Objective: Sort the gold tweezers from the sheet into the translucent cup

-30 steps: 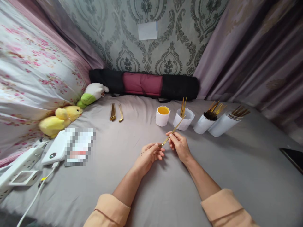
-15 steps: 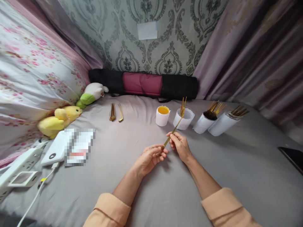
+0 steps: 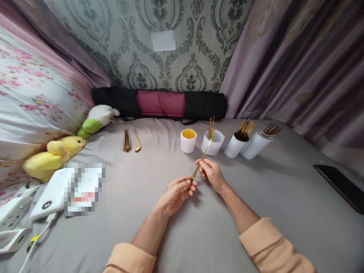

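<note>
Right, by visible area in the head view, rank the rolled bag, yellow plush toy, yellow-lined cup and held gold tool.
Rolled bag
Yellow plush toy
Yellow-lined cup
Held gold tool, thin and partly hidden

We get soft light from the left of the roll (image 3: 161, 103), a glint on the held tweezers (image 3: 196, 171) before it, a dark, stretched curtain (image 3: 284, 57) to its right, and a pixelated packet (image 3: 85, 189) front-left.

We now look farther to the right: the phone (image 3: 339, 187) comes almost wholly into sight, and the power strip (image 3: 13, 214) slides farther out on the left. The tweezers (image 3: 196, 171) we hold stand steeper than a second ago. Our left hand (image 3: 176, 194) is rolled a little, and the dark dots on its back barely show.
</note>
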The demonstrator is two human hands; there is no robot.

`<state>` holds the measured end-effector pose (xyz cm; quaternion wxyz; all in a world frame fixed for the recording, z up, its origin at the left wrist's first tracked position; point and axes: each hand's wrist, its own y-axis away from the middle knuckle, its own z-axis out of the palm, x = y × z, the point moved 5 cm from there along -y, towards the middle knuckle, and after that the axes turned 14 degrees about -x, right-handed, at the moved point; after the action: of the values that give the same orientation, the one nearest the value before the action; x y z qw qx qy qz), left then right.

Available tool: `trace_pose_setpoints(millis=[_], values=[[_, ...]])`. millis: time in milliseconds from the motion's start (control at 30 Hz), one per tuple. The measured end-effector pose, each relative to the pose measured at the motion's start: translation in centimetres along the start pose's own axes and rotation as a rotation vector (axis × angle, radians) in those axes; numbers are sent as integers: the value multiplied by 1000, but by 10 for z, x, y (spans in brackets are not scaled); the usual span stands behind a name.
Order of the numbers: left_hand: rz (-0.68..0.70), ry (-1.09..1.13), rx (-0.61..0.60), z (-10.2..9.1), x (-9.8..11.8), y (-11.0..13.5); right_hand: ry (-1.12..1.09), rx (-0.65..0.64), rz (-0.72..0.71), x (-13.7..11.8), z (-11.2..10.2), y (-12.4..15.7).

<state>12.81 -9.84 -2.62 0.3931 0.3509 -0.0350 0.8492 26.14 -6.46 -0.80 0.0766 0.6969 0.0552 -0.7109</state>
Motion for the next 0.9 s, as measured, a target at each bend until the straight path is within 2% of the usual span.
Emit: trace_pose_setpoints(millis=[400,900], values=[[-23,-5,6,-1,-1,0,39,122,-61,-15,-20,-3],[-36,-17,4,2,0,2,96,207,-105,-41,-43,-11]])
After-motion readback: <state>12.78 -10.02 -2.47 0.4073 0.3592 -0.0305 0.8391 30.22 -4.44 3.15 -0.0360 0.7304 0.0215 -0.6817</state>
